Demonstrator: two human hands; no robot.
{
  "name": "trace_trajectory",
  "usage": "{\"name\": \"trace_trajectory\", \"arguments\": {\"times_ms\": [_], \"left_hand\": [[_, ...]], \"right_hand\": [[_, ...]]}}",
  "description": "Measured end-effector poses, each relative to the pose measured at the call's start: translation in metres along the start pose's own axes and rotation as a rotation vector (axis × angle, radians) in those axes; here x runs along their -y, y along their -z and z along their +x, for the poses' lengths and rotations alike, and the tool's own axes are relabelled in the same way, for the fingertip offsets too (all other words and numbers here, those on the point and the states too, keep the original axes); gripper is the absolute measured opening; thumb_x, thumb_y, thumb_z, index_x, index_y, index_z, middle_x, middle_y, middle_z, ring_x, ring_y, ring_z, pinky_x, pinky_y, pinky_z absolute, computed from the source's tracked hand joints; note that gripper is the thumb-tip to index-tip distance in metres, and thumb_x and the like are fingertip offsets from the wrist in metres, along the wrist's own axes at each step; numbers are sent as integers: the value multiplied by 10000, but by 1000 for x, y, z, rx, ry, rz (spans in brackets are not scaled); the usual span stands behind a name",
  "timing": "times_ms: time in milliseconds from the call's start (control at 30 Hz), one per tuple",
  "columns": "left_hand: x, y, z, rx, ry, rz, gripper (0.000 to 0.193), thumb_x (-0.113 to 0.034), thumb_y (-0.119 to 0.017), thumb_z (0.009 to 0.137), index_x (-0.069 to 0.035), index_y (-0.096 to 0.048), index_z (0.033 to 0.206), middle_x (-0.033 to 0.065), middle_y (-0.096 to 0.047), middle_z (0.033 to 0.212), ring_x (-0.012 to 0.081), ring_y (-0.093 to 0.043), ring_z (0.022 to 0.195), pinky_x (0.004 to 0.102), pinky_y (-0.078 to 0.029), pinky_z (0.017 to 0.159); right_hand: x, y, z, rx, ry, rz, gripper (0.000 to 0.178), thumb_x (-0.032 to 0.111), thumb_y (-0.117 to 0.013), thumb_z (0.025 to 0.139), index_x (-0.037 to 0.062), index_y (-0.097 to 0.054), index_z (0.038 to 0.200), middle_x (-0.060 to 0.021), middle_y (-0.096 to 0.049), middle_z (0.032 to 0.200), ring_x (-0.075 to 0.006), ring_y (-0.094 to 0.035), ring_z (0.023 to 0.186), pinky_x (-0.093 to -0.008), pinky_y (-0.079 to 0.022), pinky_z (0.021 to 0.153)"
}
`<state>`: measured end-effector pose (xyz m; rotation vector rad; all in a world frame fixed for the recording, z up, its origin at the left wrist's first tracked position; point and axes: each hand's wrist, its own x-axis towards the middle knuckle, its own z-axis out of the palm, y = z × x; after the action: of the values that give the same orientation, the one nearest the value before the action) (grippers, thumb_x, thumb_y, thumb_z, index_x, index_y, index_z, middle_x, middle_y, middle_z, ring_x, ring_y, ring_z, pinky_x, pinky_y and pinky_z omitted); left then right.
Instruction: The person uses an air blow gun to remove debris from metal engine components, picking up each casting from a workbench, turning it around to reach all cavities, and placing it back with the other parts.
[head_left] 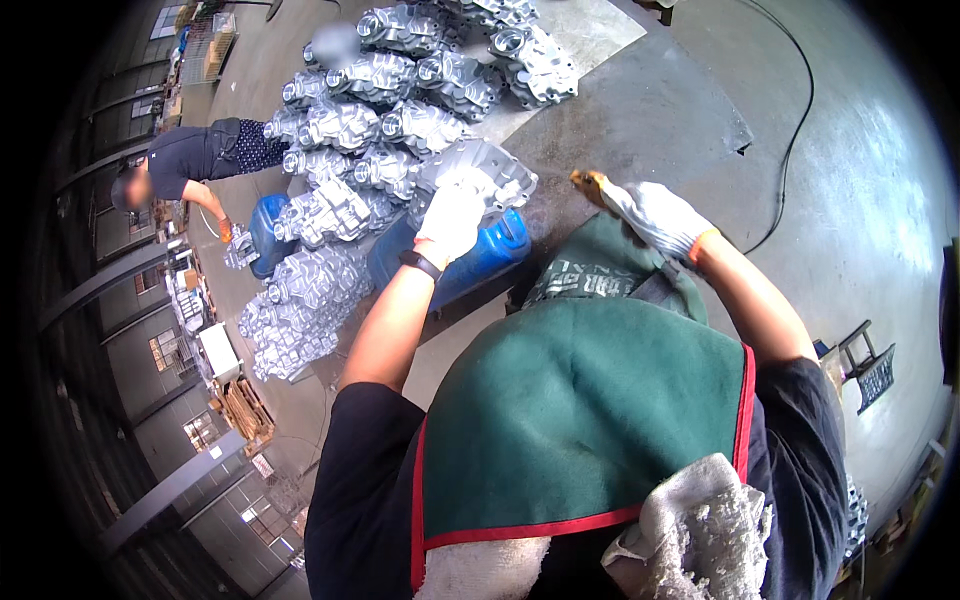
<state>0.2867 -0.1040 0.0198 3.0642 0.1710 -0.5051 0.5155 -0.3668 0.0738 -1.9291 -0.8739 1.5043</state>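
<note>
My left hand (pixel 455 220), in a white work glove, grips the near side of a silver-grey cast metal housing (pixel 505 178). The fingers are partly hidden behind the glove's back. This housing sits above a blue plastic drum-like container (pixel 485 258), at the near edge of the stacked castings. My right hand (pixel 655 215), gloved too, is held out over my right knee, apart from the housing. Its fingers are bent and pressed together, with yellow-brown at the tips. What they hold, if anything, I cannot make out.
Many similar metal castings (pixel 335 125) stand in rows and piles ahead and to the left. A co-worker (pixel 205 160) bends at far left by another blue container (pixel 268 235), gloved hand at a casting. A black cable (pixel 800 110) curves over the floor at right, near a dark stand (pixel 870 370).
</note>
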Motion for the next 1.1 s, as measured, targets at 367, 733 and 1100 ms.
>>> {"name": "trace_trajectory", "arguments": {"times_ms": [367,733,1100], "left_hand": [[-9,4,-4,6,-8,40,416,-54,-481,776,-70,-555,1186,158,-554,1182,318,-497,1124,395,-355,1008],[-7,7,-15,-186,-17,49,372,-64,-515,750,-29,-581,1115,175,-576,1125,335,-543,1042,400,-415,919],[-10,-2,-39,-153,111,126,169,-86,-549,699,-20,-657,810,191,-632,844,335,-605,791,417,-461,721]], "right_hand": [[-1,0,-19,-63,58,-369,474,421,-383,944,13,-624,950,-223,-632,819,-414,-600,775,-459,-469,668],[-6,-9,-27,-156,123,-280,492,444,-393,944,3,-603,886,-219,-636,806,-387,-612,756,-454,-465,668],[10,-21,-12,-122,277,-117,517,455,-344,958,-2,-588,944,-251,-614,876,-446,-564,867,-481,-436,737]]}}
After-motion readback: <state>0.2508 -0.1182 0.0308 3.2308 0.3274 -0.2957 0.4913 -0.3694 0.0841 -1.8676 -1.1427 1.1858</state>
